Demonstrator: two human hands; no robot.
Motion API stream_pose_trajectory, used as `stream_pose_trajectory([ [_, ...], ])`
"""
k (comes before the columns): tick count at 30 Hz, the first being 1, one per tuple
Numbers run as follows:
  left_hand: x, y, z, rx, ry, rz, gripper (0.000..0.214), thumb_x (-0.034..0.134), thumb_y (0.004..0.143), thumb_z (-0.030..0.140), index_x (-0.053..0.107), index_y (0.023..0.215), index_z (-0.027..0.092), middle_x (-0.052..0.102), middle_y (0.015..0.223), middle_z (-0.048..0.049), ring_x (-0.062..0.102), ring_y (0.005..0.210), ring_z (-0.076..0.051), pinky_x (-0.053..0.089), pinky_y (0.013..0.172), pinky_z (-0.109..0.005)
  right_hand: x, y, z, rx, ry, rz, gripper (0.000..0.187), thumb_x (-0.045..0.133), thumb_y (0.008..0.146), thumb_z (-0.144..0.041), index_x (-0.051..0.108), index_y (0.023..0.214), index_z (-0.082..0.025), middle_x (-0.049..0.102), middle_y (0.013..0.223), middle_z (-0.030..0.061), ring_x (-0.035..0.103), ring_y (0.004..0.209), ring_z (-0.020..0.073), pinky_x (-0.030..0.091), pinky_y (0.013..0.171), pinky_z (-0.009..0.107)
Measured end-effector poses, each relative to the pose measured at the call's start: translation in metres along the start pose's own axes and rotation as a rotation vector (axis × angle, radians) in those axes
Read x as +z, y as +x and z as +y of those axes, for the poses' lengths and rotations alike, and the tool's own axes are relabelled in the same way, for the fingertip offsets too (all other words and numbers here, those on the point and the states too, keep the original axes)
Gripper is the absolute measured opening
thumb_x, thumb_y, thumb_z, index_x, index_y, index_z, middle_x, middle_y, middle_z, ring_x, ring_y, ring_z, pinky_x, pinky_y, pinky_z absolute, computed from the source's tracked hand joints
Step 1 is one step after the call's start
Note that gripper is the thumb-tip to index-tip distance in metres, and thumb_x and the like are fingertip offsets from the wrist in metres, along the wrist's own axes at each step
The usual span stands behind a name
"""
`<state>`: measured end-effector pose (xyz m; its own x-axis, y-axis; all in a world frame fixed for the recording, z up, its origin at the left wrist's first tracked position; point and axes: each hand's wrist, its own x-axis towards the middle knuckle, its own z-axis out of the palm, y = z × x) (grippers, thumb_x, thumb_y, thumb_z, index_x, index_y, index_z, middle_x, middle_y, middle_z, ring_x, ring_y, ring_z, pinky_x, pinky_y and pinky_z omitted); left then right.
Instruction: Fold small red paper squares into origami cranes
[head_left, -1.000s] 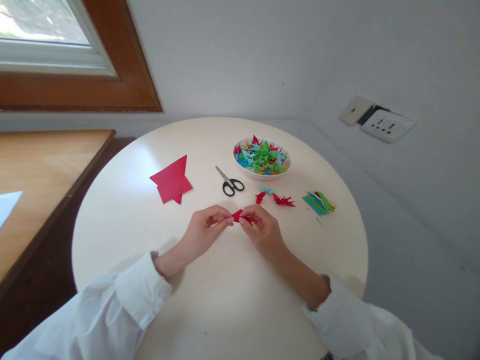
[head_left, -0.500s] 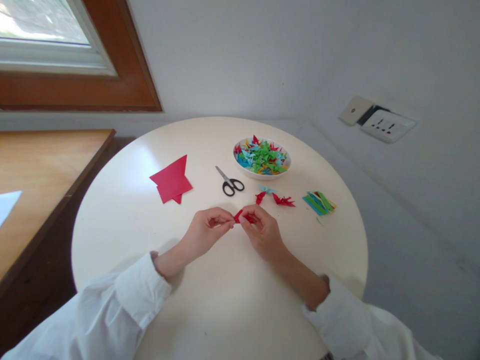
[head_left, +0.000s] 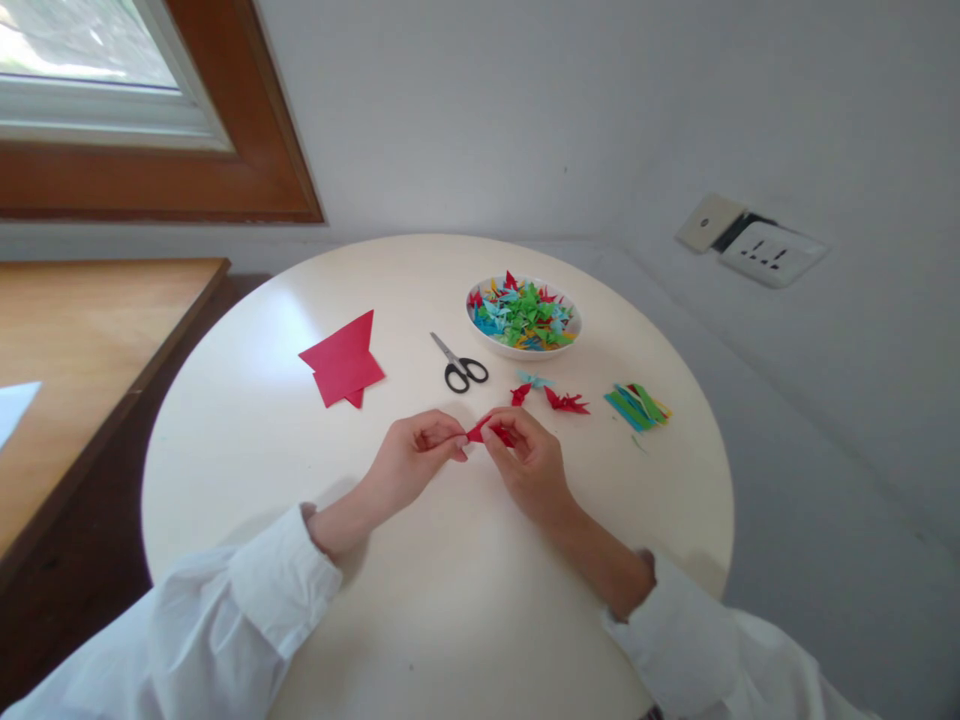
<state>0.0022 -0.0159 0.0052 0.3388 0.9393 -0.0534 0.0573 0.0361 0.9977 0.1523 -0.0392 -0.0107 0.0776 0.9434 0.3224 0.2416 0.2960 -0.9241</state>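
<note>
A small folded piece of red paper (head_left: 477, 433) is held between my two hands over the near middle of the round table. My left hand (head_left: 418, 452) pinches its left tip between thumb and fingers. Closed on the right part, my right hand (head_left: 525, 458) covers much of the paper, so its full shape is hidden. Just beyond the right hand lie a red paper crane (head_left: 567, 401), a smaller red folded piece (head_left: 520, 394) and a light blue one (head_left: 535, 380). Scissors (head_left: 465, 373) with black handles rest beyond the hands.
Red paper sheets (head_left: 345, 362) lie overlapped at the left. A white bowl (head_left: 517, 352) full of colourful paper cranes stands at the back of the white round table (head_left: 232, 440). Green, blue and yellow paper strips (head_left: 637, 406) are piled at the right. Wall sockets (head_left: 772, 253) sit at the right.
The red paper has shifted and tilted slightly between my fingers, and more of it shows near the left fingertips. My hands have moved only a little; the things on the table stay put.
</note>
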Motion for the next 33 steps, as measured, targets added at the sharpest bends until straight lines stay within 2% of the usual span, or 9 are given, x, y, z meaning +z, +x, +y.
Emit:
stream_pose_trajectory([
  [3,-0.0013,0.0009,0.0001,0.021,0.017,0.026,0.014,0.065,0.069,0.027,0.061,0.070,0.014,0.065,0.059,-0.0025,0.061,0.057,-0.013,0.045,0.053,-0.021,0.0004,0.0005,0.0021,0.034,0.037,-0.018,0.008,0.056,0.079,-0.026,0.058,0.078,-0.019,0.062,0.084,0.0044,0.059,0.077,0.0149,0.050,0.072,0.030],
  [7,-0.0031,0.0011,0.0008,0.055,0.023,0.069,0.015,0.065,0.069,0.028,0.061,0.071,0.014,0.066,0.060,-0.0025,0.062,0.058,-0.013,0.045,0.054,-0.021,0.0011,0.0026,0.0022,0.096,0.200,-0.061,0.009,0.060,0.076,-0.026,0.059,0.081,-0.019,0.064,0.085,0.0040,0.062,0.082,0.0151,0.051,0.078,0.030],
  [13,-0.0048,0.0008,-0.0013,0.082,0.032,0.078,0.017,0.065,0.069,0.029,0.061,0.072,0.014,0.065,0.061,-0.0030,0.060,0.057,-0.012,0.043,0.053,-0.021,-0.0001,0.0052,0.0013,0.158,0.273,-0.080,0.011,0.065,0.071,-0.026,0.061,0.078,-0.019,0.067,0.081,0.0028,0.063,0.077,0.0145,0.052,0.075,0.029],
  [18,-0.0045,0.0004,-0.0056,0.106,0.078,0.069,0.014,0.063,0.070,0.028,0.061,0.073,0.014,0.064,0.062,-0.0027,0.059,0.059,-0.012,0.044,0.055,-0.021,0.0001,0.0049,0.0014,0.155,0.251,-0.064,0.011,0.064,0.071,-0.028,0.060,0.073,-0.018,0.064,0.075,0.0020,0.061,0.070,0.0133,0.052,0.071,0.029],
  [23,-0.0035,-0.0028,-0.0051,0.155,0.171,0.041,0.010,0.058,0.072,0.023,0.062,0.074,0.014,0.064,0.067,-0.0034,0.059,0.064,-0.013,0.047,0.063,-0.023,0.0005,0.0048,-0.0027,0.109,0.208,-0.061,0.012,0.061,0.073,-0.029,0.058,0.071,-0.018,0.062,0.082,0.0044,0.060,0.076,0.0143,0.051,0.072,0.029],
  [33,-0.0041,-0.0043,-0.0017,0.235,0.297,0.057,0.010,0.054,0.075,0.019,0.061,0.071,0.014,0.063,0.068,-0.0033,0.058,0.065,-0.012,0.047,0.063,-0.022,0.0052,0.0028,-0.0014,0.107,0.129,0.003,0.012,0.058,0.075,-0.030,0.056,0.074,-0.018,0.059,0.079,0.0037,0.057,0.070,0.0139,0.049,0.064,0.027],
])
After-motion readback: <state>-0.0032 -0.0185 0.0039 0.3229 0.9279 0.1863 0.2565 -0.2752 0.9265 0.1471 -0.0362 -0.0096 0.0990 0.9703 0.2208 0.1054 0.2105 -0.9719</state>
